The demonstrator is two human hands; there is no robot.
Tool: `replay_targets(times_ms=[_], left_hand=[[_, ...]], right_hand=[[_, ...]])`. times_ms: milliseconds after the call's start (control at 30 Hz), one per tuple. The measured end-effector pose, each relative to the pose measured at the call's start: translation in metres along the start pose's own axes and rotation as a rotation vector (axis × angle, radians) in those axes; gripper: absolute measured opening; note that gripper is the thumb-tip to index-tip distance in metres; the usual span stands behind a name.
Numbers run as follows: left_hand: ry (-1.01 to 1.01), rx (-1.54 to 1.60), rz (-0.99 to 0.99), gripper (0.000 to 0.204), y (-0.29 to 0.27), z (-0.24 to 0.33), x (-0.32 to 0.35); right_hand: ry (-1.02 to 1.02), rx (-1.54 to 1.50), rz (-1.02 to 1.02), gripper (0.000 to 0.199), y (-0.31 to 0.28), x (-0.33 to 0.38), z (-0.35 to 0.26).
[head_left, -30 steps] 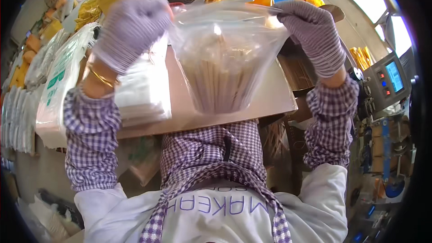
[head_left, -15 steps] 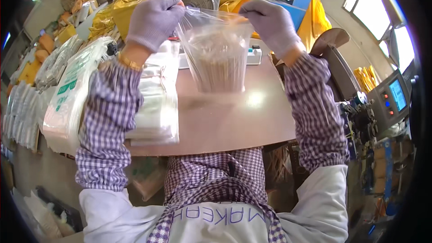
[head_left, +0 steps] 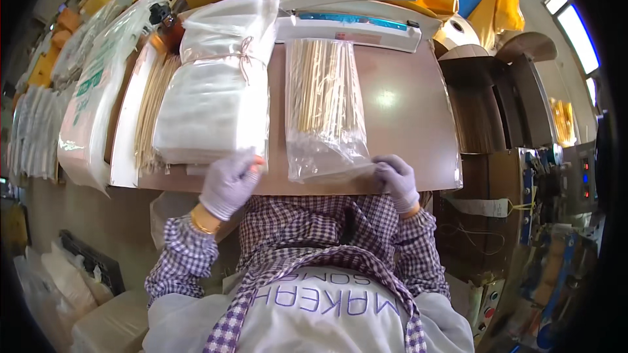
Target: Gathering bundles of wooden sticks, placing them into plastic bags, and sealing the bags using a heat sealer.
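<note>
Lilac-gloved right hand [head_left: 396,183] seemingly pinches one bag [head_left: 327,157] of sticks [head_left: 324,85].

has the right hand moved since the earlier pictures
Yes, toward the person: in view, the right hand has gone from the far side of the table to its near edge.

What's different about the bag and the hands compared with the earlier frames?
The clear bag of sticks, held upright by both hands before, has come down flat on the table, loose end toward the person. The left hand has let go; the right hand holds its near right corner. The stack of clear bags remains left of it.
</note>
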State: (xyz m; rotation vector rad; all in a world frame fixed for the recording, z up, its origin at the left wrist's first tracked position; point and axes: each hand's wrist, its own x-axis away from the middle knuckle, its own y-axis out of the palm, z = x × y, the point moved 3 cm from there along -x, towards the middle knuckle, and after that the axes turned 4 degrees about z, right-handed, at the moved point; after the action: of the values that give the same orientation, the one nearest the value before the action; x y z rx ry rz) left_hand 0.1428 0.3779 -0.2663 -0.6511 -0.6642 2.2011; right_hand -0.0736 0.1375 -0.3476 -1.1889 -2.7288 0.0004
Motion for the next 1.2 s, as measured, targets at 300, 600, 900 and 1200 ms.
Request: replay_targets(times_ms=[300, 600, 900, 1200], left_hand=[[-0.329, -0.666, 0.47, 0.028, -0.147, -0.089, -0.063], [-0.895, -0.785, 0.084, 0.04, -0.147, -0.205, -0.085], [-0.92, -0.536, 0.034, 0.052, -0.155, -0.249, -0.095], [-0.903, -0.51, 0.336, 0.046, -0.2, -0.227, -0.077]], right_hand=[[0.178, -0.232, 0.276, 0.019, -0.063, 0.012, 0.027], [0.123, -0.216, 0.224, 0.017, -0.046, -0.002, 0.03], [0.1, -0.226, 0.262, 0.014, -0.043, -0.005, 0.034], [0.046, -0.382, 0.201, 0.016, -0.059, -0.01, 0.006]])
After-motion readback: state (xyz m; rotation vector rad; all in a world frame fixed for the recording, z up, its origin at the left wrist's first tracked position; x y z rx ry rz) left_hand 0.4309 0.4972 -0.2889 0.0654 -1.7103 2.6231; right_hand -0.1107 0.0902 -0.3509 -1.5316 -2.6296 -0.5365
